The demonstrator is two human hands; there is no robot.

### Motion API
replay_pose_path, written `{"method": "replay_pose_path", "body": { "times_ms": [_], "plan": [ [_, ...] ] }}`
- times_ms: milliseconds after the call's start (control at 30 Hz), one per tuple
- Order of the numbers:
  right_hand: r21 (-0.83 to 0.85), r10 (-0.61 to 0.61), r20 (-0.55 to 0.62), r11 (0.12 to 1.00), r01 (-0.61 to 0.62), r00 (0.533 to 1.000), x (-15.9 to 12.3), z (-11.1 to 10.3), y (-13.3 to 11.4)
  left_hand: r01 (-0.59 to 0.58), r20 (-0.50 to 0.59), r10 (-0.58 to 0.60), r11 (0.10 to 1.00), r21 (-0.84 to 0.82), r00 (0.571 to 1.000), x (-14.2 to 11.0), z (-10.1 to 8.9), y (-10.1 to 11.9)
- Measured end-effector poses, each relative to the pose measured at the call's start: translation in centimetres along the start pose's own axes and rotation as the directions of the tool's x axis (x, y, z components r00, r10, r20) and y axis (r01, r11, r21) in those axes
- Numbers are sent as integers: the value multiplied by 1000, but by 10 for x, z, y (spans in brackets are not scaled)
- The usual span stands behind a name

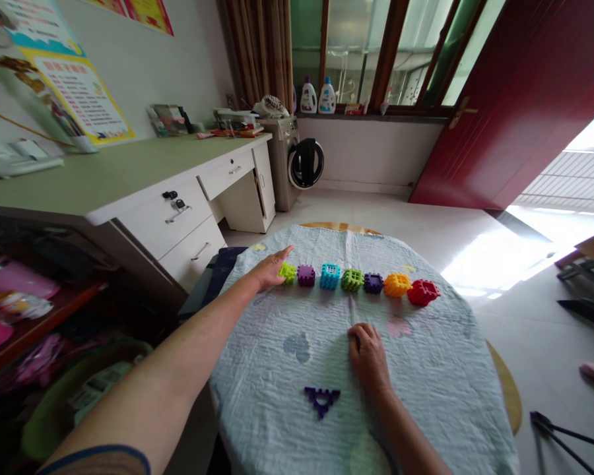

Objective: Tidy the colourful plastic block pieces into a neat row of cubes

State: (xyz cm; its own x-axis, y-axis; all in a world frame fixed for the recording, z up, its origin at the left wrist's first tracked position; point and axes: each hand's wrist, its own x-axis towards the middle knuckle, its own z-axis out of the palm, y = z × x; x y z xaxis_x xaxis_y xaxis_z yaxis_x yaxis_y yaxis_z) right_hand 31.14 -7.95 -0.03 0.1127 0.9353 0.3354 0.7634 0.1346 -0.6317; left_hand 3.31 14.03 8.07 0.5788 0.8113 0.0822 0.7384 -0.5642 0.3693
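Observation:
My left hand [271,269] reaches to the left end of a row of blocks, beside the lime-green block [288,273]. Its fingers are stretched apart around the block's near-left side, seeming to touch it. Rightward follow a magenta-purple block [305,276], a light-blue block [330,276], a green block [352,280], a dark purple block [373,283], a yellow-orange block [397,284] and a red block [423,292]. My right hand [369,353] rests on the cloth with curled fingers, nothing visible in them. Left of it lies a flat dark purple triangular piece [321,400].
A pale blue cloth [277,409] covers the round table. To the left stand a desk with drawers [168,211] and a shelf of clutter [30,323]. Beyond are a washing machine [283,158] with its door ajar and a red door [505,105]. A black tripod leg [569,432] is at lower right.

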Motion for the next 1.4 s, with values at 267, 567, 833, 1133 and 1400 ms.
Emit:
{"method": "replay_pose_path", "body": {
  "times_ms": [267, 567, 833, 1133, 1400],
  "plan": [
    [0, -1, 5, 1000, 1, 1000, 0, -1, 0, -31, -235, 14, 997, -69, 972, -14, 3, 5],
    [-12, 11, 41, 1000, -10, 999, 3, -4, -1, -33, -315, 14, 998, -53, 949, -109, 72, 83],
    [24, -9, 411, 1000, -1, 912, -12, -28, -45, 196, -322, -206, 979, -64, 924, -127, 107, 109],
    [-91, -59, 665, 983, 159, 745, -46, -31, -91, 184, -351, -189, 982, -48, 917, -129, 106, 110],
    [630, 233, 583, 475, -614, 778, -15, -39, -52, 187, -376, -196, 981, -60, 906, -128, 108, 109]
  ]
}}
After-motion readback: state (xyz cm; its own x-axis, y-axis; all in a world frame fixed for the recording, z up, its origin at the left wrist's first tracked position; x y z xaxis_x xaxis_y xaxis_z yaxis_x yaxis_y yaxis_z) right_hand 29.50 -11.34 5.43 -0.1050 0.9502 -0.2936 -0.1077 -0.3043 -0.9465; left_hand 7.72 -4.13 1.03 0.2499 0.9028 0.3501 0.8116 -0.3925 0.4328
